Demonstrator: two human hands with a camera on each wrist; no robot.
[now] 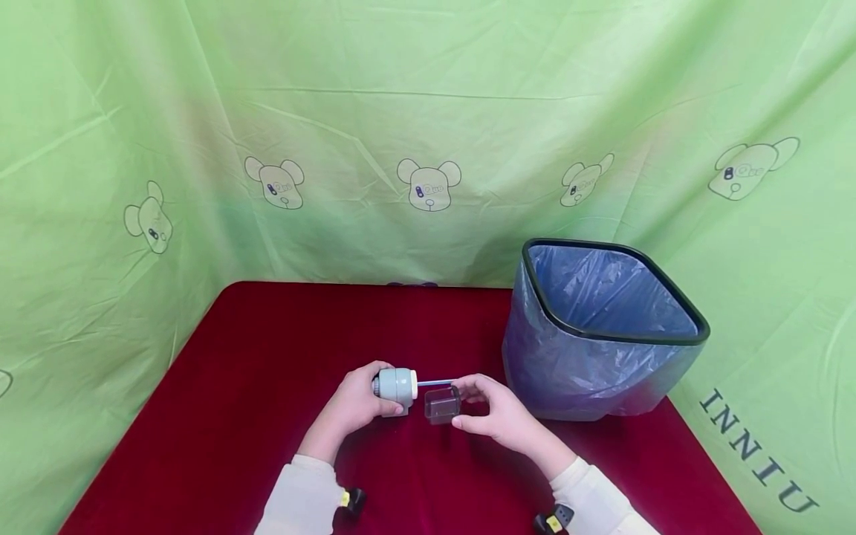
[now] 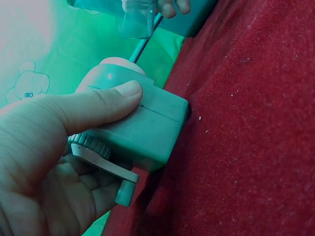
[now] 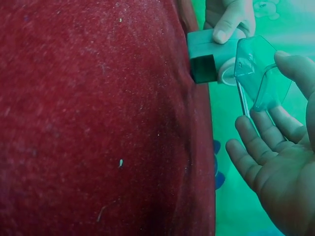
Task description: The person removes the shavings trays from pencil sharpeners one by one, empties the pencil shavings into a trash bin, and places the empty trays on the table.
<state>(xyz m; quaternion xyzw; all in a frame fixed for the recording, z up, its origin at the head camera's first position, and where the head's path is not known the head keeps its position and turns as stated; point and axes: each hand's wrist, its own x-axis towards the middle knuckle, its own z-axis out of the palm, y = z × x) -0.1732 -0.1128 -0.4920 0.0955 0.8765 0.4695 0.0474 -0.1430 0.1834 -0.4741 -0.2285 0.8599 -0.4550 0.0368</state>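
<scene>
My left hand [image 1: 357, 399] grips a pale blue-green hand-crank pencil sharpener [image 1: 394, 385], its thumb across the body. The crank [image 2: 106, 164] sticks out at the palm side in the left wrist view. From the sharpener's white front, a thin blue pencil [image 1: 433, 383] points toward my right hand [image 1: 500, 414]. That hand holds a clear, smoky shavings drawer [image 1: 442, 406] between thumb and fingers, apart from the sharpener. In the right wrist view, a dark square drawer opening [image 3: 203, 68] shows in the sharpener's base, facing the right hand.
A bin [image 1: 568, 371] with a black rim and a bluish plastic liner stands at the right, just beyond my right hand. Dark red cloth [image 1: 267, 357] covers the table. Green printed curtains [image 1: 428, 96] surround its back and sides.
</scene>
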